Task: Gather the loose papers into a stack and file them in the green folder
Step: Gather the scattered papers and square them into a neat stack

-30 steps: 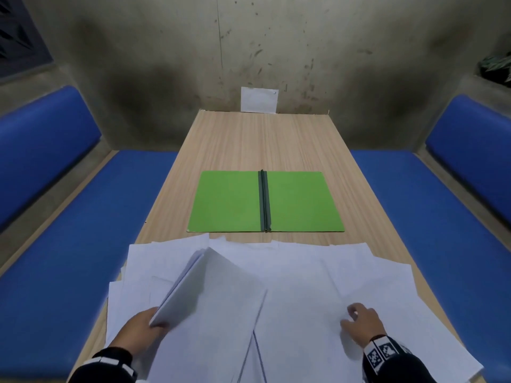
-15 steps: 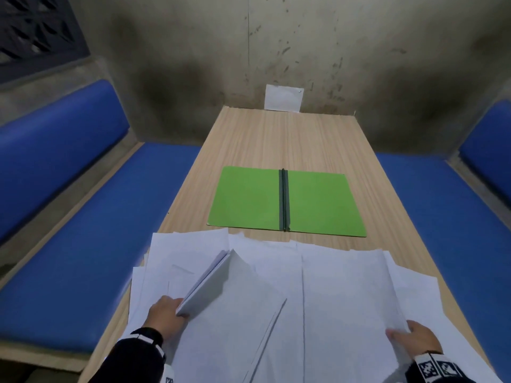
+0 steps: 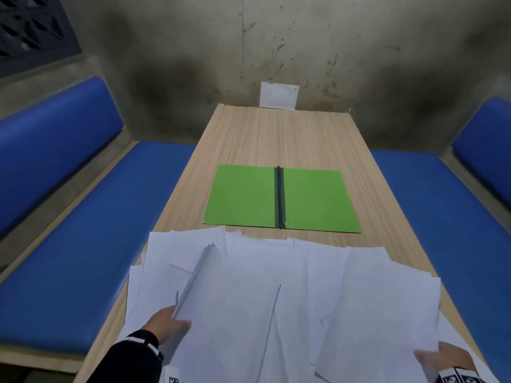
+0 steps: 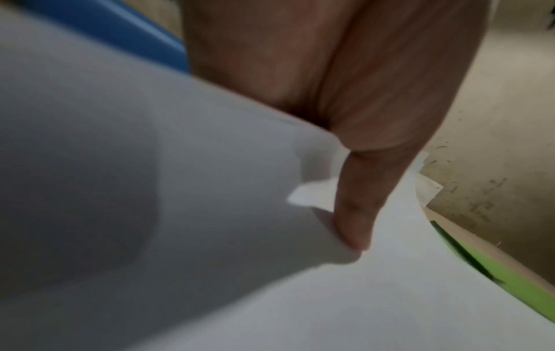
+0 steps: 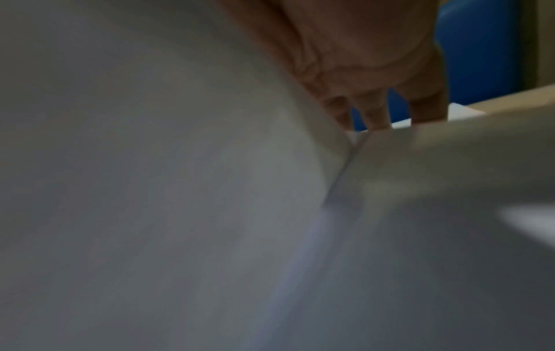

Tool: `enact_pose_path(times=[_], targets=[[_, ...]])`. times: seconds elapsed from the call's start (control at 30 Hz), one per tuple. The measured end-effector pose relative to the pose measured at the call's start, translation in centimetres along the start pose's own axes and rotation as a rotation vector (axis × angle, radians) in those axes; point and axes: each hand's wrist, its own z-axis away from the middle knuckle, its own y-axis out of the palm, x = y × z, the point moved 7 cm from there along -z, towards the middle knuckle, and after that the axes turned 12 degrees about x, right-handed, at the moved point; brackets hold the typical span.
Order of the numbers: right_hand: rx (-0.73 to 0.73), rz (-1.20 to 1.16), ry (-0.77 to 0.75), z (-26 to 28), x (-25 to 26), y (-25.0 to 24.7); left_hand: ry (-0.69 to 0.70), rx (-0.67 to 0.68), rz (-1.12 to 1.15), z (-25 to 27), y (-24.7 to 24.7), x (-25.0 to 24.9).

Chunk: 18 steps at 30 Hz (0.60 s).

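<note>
You have white loose papers (image 3: 290, 286) spread over a counter (image 3: 276, 139) of pale wood grain. Your folder (image 3: 312, 200) is bright green with a dark green spine. Blue cushioned benches (image 3: 83, 244) flank you, under a grey, dark-stained wall (image 3: 331, 37). Your sleeve (image 3: 130, 355) is black, its cuff band (image 3: 456, 378) marked black-and-white.

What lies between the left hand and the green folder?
In the head view, only overlapping loose papers and a bare strip of table separate the left hand from the green folder.
</note>
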Motion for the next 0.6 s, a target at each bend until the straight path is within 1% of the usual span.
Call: enact_pose_path(times=[0.03,0.07,0.1,0.13,0.23,0.33,0.4,0.5,0.6], targets=[[0.007,0.042,-0.053,0.9,0.5,0.2,0.013,0.017,0.004,0.1,0.2,-0.4],[0.052,0.110,-0.048,1.7,0.9,0.6,0.031,0.020,0.004,0.1,0.3,-0.7],[0.107,0.106,-0.053,2.5,1.0,0.9,0.050,0.007,0.002,0.2,0.3,-1.1],[0.109,0.050,-0.065,2.0,1.1,0.9,0.074,-0.017,0.015,0.3,0.0,-1.5],[0.129,-0.112,-0.209,3.2,2.4,1.2,0.138,-0.132,0.096,0.7,-1.5,-2.3],[0.103,-0.243,-0.328,3.6,3.5,1.7,0.166,-0.216,0.230,0.9,-2.8,-2.5],[0.144,-0.340,-0.376,3.9,4.6,2.8,0.198,-0.227,0.285,1.3,-3.2,-2.8],[0.211,-0.453,-0.425,4.6,7.0,4.1,0.216,-0.204,0.332,1.5,-2.8,-3.0],[0.234,-0.616,-0.427,4.8,8.9,4.9,0.133,-0.180,0.381,0.8,-2.0,-1.4]])
